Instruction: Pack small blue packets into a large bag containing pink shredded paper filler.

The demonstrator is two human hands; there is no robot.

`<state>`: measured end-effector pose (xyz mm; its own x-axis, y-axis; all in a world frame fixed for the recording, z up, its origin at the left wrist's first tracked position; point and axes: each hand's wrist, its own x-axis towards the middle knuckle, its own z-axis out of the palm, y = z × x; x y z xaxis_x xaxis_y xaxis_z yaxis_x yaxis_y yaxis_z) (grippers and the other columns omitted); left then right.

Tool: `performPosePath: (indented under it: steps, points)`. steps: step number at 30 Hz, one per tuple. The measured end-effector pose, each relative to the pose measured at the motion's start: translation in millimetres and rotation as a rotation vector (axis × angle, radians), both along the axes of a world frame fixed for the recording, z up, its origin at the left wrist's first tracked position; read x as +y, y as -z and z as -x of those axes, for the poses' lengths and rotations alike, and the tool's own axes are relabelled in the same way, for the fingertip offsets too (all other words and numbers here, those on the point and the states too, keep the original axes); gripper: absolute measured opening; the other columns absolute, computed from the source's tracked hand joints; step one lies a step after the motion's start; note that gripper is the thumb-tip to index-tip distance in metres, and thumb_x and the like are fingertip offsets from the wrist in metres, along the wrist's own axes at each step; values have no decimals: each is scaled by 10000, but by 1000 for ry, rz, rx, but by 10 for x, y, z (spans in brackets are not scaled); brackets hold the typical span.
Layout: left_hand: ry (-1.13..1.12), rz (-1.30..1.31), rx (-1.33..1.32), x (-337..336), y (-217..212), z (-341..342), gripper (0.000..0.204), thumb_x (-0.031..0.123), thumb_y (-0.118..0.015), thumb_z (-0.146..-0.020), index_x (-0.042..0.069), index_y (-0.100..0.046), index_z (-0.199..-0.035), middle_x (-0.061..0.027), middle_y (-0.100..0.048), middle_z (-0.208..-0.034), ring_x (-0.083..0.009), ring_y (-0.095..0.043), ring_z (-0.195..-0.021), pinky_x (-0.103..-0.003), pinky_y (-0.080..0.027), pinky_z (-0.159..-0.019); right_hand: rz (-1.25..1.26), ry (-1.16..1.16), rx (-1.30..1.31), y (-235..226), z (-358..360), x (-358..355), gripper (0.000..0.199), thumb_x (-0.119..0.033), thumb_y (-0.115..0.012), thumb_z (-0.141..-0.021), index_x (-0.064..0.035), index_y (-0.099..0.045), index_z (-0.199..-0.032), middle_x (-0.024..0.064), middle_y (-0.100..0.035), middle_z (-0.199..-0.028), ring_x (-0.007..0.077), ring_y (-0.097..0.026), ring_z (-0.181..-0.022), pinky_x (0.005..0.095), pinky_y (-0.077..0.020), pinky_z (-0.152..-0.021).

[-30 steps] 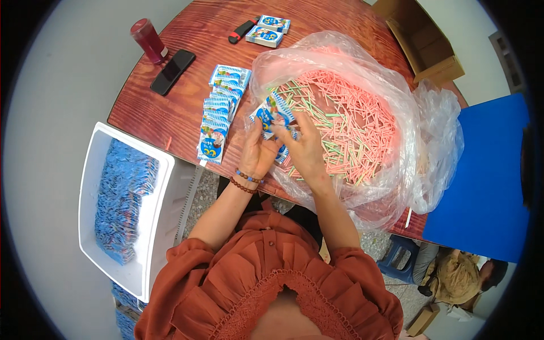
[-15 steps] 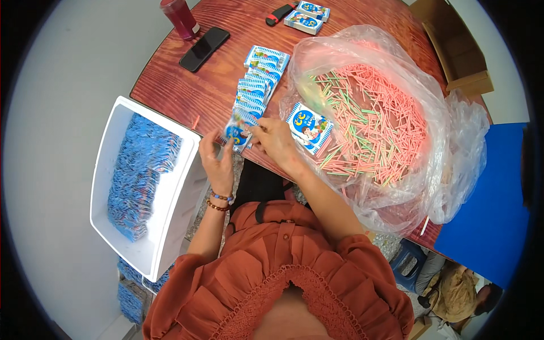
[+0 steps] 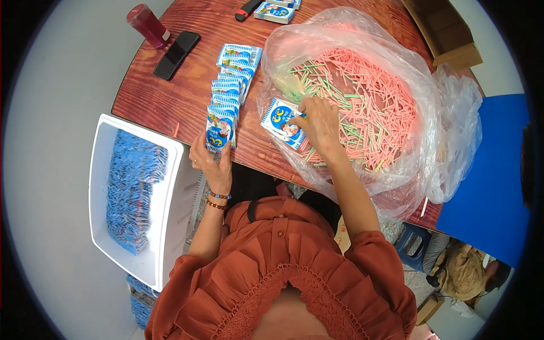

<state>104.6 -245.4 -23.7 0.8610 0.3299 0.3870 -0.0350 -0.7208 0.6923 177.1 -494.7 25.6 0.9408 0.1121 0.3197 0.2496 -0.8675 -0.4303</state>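
Note:
A row of overlapping small blue-and-white packets (image 3: 228,86) runs along the wooden table. My left hand (image 3: 212,165) is closed round the sides of the nearest packet (image 3: 218,128), thumb on its right and fingers on its left. To the right, a separate blue-and-white packet (image 3: 277,117) lies flat against the edge of a clear plastic bag (image 3: 277,48). My right hand (image 3: 321,127) pinches this packet at its right side, the fingertips partly hidden. Many thin pink sticks (image 3: 396,93) and some green ones (image 3: 328,88) fill the open bag.
A white bin (image 3: 174,209) of packed blue packets (image 3: 127,192) stands left of the table. Farther back lie a black phone (image 3: 177,55), a red-filled bottle (image 3: 148,26), a box cutter (image 3: 247,10) and small boxes (image 3: 274,12). A cardboard box (image 3: 445,31) and blue board (image 3: 487,187) are at right.
My right hand has left the row and moved right to the packet by the bag. The nearest packet now lies in the row under my left hand. The whole view has shifted slightly.

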Motion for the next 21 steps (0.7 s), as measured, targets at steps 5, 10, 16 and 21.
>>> performPosePath:
  steps: [5,10,16,21]
  points:
    - [41,-142,-70,-134,-257,-62,505,165,-704,-832,17,-496,-1267,-141,-493,-1255,-304,-436,-1162,-418,-333,-988,-54,-11,39,100,-34,-90,172,-242,-695,-764,-103,-595,-754,31,-582,-746,214,-544,-814,373,-312,-772]
    - [454,140,-23,-642,-464,-370,438,126,-709,-811,21,-533,-1197,-143,-554,-1081,-297,-524,-1009,-385,-379,-895,19,-87,-145,176,-43,-134,119,-208,-633,-826,-113,-598,-763,24,-586,-758,199,-545,-800,378,-313,-775]
    - [418,-42,108,-973,-134,-825,386,117,-733,-747,5,-560,-1073,-161,-572,-1067,-347,-540,-1006,-429,-399,-856,28,-85,-130,154,-9,-166,116,-221,-623,-835,-106,-606,-836,29,-604,-805,197,-559,-802,380,-317,-785]
    - [442,-33,18,-938,-145,-864,334,121,-714,-791,-1,-557,-1059,-199,-615,-938,-373,-590,-879,-430,-448,-772,-126,-69,7,153,-18,-206,129,-227,-630,-827,-101,-636,-855,31,-652,-840,184,-582,-827,369,-314,-802]
